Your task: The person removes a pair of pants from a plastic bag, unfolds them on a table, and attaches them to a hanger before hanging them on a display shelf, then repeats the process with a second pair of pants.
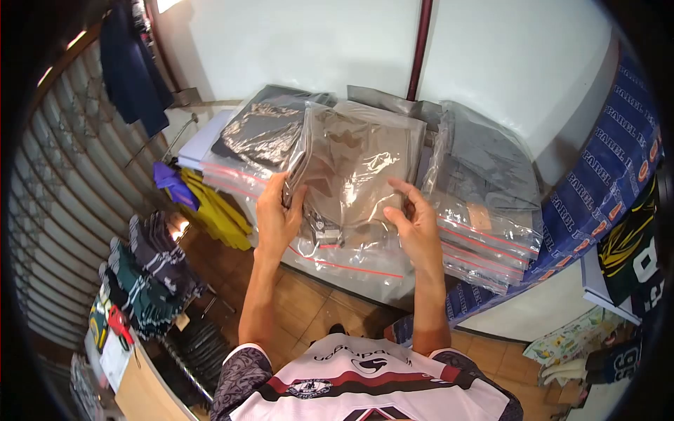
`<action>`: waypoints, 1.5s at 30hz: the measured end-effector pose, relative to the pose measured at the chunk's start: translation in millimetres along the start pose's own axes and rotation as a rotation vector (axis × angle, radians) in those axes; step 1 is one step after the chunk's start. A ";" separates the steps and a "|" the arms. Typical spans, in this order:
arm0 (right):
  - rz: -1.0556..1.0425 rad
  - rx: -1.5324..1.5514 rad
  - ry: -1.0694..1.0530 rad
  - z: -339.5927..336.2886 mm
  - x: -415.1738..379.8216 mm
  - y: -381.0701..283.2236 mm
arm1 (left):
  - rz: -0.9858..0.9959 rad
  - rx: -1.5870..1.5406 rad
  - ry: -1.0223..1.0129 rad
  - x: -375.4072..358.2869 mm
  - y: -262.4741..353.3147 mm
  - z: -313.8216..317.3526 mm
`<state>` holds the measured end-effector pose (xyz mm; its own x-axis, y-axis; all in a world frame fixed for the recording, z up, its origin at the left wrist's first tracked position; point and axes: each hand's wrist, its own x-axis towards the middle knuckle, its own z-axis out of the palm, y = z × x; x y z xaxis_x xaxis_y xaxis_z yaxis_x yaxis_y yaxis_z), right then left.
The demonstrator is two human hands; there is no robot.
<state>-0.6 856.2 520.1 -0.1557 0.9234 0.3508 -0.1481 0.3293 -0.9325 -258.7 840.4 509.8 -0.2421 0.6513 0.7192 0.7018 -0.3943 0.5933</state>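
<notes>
A folded brown garment in a clear zip bag (361,161) lies in front of me, with a red zip strip along its near edge. My left hand (278,214) grips the bag's left edge between thumb and fingers. My right hand (414,221) rests at its right side, thumb and index finger apart against the plastic; its other fingers are partly hidden. Left of it lies a bagged black garment (260,133), and to the right is a stack of bagged dark grey garments (484,161).
A blue printed cloth (576,189) covers the right side. Yellow garments (214,210) hang at left, near several folded dark green garments (144,288). Red-handled scissors (119,325) lie at lower left. A white wall (302,42) stands behind the bags.
</notes>
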 end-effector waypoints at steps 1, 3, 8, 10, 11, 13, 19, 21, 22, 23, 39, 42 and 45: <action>-0.045 -0.034 -0.005 -2.1 -13.8 3.2 | -0.011 -0.002 0.034 -17.1 8.2 -5.4; -0.046 -0.042 -0.065 -8.5 -43.1 3.0 | -0.028 0.023 0.068 -52.7 30.4 -20.4; -0.030 0.045 -0.245 -29.6 -118.6 -18.8 | -0.165 0.109 0.181 -153.2 107.1 -58.2; 0.017 0.074 -0.315 -40.7 -151.6 -17.6 | -0.233 0.124 0.243 -196.2 139.3 -69.2; 0.021 0.082 -0.344 -44.8 -168.5 -16.5 | -0.257 0.148 0.269 -218.7 153.4 -74.3; 0.022 0.096 -0.405 -50.4 -198.8 -17.5 | -0.298 0.194 0.325 -260.2 179.8 -85.3; 0.153 0.137 -0.702 -37.8 -287.0 -11.0 | -0.512 0.382 0.413 -385.7 241.4 -140.4; 0.231 0.230 -0.800 -20.6 -319.5 -16.0 | -0.570 0.449 0.467 -429.7 261.6 -163.5; 0.225 0.242 -0.855 -10.6 -336.3 -10.0 | -0.600 0.482 0.498 -452.1 271.2 -176.0; 0.231 0.255 -0.906 0.2 -354.6 -7.4 | -0.611 0.512 0.536 -474.3 280.5 -188.6; 0.426 0.382 -1.376 155.9 -703.8 -35.5 | -1.003 0.818 0.789 -787.5 428.0 -407.9; 0.386 0.338 -1.307 166.9 -746.1 -42.6 | -1.097 0.704 0.769 -821.7 437.4 -436.7; 0.338 0.209 -1.277 178.8 -763.4 -43.7 | -1.027 0.780 0.724 -850.4 427.4 -460.9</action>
<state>-49.9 101.6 308.3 -0.9953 0.0848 0.0476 -0.0494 -0.0194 -0.9986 -61.7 -180.8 318.4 -0.9534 -0.1271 0.2736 0.1384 0.6216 0.7710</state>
